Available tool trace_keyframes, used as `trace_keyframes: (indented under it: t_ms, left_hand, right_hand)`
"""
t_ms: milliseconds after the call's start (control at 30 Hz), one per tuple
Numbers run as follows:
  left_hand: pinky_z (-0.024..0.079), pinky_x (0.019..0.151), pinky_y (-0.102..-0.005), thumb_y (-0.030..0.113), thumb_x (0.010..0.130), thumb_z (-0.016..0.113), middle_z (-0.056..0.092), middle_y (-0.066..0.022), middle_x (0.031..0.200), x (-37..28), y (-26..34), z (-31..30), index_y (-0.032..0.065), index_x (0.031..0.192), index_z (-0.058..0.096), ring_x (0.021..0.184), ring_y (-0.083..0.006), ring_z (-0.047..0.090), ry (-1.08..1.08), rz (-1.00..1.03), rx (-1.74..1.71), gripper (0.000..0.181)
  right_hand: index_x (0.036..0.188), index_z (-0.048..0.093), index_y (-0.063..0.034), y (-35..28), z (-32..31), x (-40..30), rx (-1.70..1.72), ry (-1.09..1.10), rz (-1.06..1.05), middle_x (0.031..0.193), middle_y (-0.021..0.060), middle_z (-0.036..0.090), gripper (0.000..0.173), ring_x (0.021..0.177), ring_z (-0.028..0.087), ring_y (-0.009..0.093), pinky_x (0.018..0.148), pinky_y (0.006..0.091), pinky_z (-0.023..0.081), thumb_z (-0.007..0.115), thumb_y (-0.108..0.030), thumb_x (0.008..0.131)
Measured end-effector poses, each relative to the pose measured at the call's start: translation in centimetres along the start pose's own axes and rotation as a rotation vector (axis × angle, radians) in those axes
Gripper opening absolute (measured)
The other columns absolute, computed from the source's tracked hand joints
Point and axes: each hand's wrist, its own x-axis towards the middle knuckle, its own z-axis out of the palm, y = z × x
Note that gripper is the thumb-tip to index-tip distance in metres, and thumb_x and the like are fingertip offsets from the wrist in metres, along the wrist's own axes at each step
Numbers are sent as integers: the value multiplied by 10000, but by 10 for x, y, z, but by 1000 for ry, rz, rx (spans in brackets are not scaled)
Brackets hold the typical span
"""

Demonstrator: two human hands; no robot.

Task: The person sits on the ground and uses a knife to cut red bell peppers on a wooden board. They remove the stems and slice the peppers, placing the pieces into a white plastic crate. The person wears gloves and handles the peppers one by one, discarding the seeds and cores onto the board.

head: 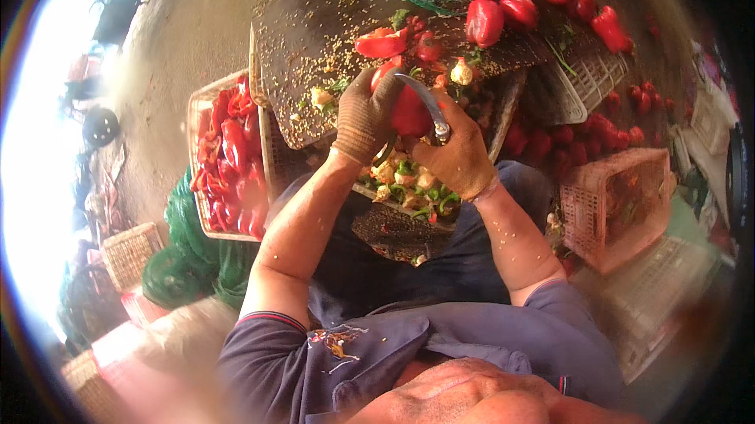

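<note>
My gloved left hand (367, 114) grips a red bell pepper (411, 112) above the work board. In my gloved right hand (457, 149) is a knife with a curved blade (426, 95), held up against the pepper's right side. Partly hidden by my hands, a crate of pepper cores and green stems (413, 182) sits below, between my knees. Just beyond the left hand, a cut pepper piece (380, 43) lies on the seed-strewn board (295, 52). A pale seed core (461, 72) rests close to the right hand.
At left stands a crate of cut red peppers (230, 158), with green netting (183, 259) beside it. Whole red peppers (519, 10) lie at the board's far right. A pink plastic crate (613, 206) and more loose peppers (596, 132) are on the right.
</note>
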Motion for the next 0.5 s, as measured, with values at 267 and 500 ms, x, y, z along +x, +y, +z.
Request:
trace_keyframes:
  t_ms: [267,500]
  left_hand:
    - [535,817,-353,507,1024,520,681,-61,961,20,-13,-5,63,1208,631,854,-186,645,-89,-83,-520,493]
    - [578,843,-404,523,981,593,724,-71,984,17,-21,-13,129,1075,669,877,-225,697,-442,-591,-1277,412]
  right_hand:
    - [1058,649,-54,-7,25,6,-59,45,-63,834,52,693,296,731,672,163,687,310,539,757,-106,788]
    - [1086,662,-25,-14,0,-2,180,-129,273,842,15,683,311,673,631,95,619,276,515,746,-51,788]
